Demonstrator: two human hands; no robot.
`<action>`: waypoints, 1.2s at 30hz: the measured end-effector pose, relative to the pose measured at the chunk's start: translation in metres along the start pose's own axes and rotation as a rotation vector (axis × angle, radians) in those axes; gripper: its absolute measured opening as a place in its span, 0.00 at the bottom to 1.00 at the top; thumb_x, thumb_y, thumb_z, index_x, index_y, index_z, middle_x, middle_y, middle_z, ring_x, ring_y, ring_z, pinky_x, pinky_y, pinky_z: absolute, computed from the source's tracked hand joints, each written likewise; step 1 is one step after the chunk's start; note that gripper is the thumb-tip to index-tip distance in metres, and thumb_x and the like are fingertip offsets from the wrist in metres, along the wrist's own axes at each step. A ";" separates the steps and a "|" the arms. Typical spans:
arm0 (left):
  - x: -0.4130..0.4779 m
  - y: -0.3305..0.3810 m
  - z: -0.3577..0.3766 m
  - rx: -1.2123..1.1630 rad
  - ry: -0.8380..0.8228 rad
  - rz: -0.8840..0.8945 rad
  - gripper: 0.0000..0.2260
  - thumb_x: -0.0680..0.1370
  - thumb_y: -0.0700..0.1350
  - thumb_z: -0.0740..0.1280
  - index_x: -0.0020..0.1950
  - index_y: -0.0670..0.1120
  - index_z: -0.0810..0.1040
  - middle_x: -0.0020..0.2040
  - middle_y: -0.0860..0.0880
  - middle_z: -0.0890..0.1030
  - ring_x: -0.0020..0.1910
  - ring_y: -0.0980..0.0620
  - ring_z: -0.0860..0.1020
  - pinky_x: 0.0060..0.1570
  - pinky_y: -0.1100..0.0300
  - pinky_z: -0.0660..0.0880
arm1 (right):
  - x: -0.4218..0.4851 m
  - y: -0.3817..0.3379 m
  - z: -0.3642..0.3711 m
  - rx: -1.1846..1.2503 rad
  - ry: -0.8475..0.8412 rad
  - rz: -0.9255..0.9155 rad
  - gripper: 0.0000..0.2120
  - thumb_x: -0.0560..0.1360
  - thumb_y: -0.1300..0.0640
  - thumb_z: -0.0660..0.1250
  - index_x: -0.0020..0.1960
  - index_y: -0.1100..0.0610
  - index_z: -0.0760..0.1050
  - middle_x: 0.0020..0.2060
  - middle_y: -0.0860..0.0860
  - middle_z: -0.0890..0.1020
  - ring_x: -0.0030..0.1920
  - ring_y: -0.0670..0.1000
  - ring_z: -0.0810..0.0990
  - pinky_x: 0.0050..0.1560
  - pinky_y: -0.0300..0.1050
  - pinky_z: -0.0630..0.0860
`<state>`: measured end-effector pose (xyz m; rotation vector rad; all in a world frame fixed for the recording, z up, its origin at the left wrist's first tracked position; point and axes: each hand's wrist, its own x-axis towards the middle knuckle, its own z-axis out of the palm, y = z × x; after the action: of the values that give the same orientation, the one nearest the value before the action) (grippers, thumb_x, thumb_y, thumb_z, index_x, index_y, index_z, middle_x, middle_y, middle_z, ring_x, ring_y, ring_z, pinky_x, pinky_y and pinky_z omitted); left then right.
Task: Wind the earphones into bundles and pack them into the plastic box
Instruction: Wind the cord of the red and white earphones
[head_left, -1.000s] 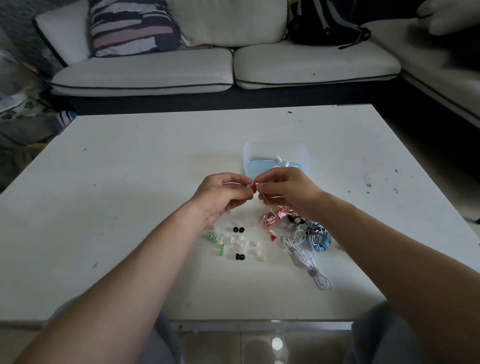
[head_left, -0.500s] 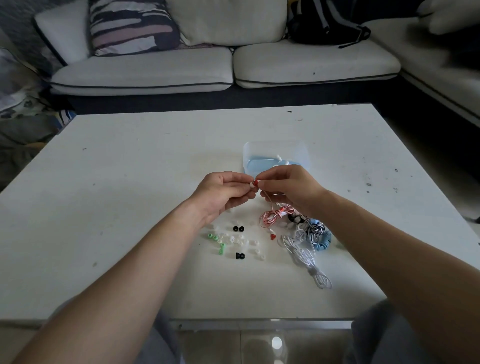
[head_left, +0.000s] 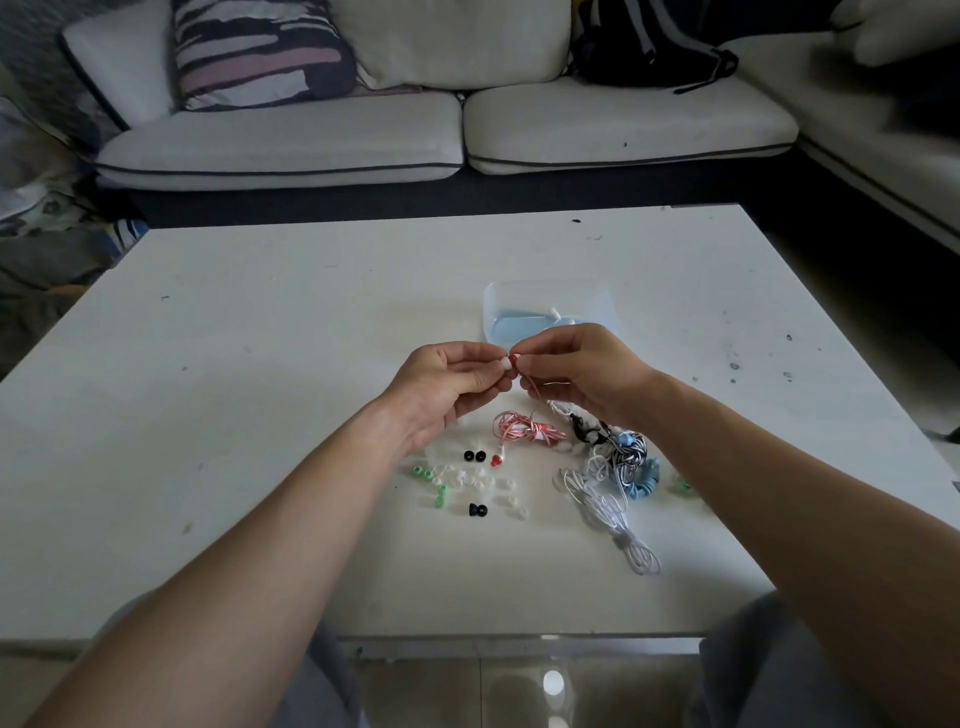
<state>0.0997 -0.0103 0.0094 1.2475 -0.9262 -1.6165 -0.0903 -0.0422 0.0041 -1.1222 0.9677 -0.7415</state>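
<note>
The left hand (head_left: 441, 387) pinches a white tip (head_left: 504, 365). The right hand (head_left: 576, 369) pinches the red earbud (head_left: 514, 358), whose cord hangs to the bundle (head_left: 524, 431) at 6 o'clock. The box (head_left: 545, 299) sits at 12. A slipped pinch could drop the tip among the loose tips (head_left: 467, 478).

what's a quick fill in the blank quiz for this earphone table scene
1. The right hand pinches a small ___ earbud.
2. The left hand pinches a ___ ear tip against that earbud.
3. The plastic box holds something pale ___.
4. The loose ear tips farthest left are ___.
Missing words: red, white, blue, green.
</note>
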 end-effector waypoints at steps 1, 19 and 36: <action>0.000 0.000 0.000 -0.002 0.001 -0.001 0.06 0.74 0.33 0.70 0.49 0.42 0.81 0.41 0.44 0.86 0.41 0.52 0.84 0.43 0.64 0.80 | 0.000 0.000 0.000 0.000 -0.002 -0.002 0.04 0.74 0.66 0.72 0.48 0.62 0.83 0.41 0.59 0.81 0.40 0.52 0.81 0.49 0.45 0.79; 0.000 0.000 0.002 0.003 0.014 -0.007 0.06 0.75 0.32 0.70 0.48 0.41 0.82 0.41 0.44 0.86 0.41 0.51 0.85 0.43 0.64 0.81 | 0.001 -0.002 -0.003 -0.089 0.001 -0.054 0.04 0.74 0.67 0.72 0.48 0.63 0.83 0.41 0.59 0.84 0.40 0.52 0.80 0.48 0.43 0.79; -0.002 0.002 0.004 -0.015 0.028 -0.008 0.06 0.74 0.32 0.70 0.48 0.41 0.82 0.40 0.44 0.85 0.40 0.52 0.85 0.41 0.64 0.80 | 0.002 -0.001 -0.005 -0.094 -0.006 -0.088 0.07 0.73 0.66 0.73 0.51 0.66 0.83 0.42 0.62 0.82 0.40 0.53 0.79 0.48 0.45 0.78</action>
<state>0.0962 -0.0093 0.0128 1.2616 -0.8912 -1.6061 -0.0939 -0.0462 0.0040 -1.2550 0.9612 -0.7699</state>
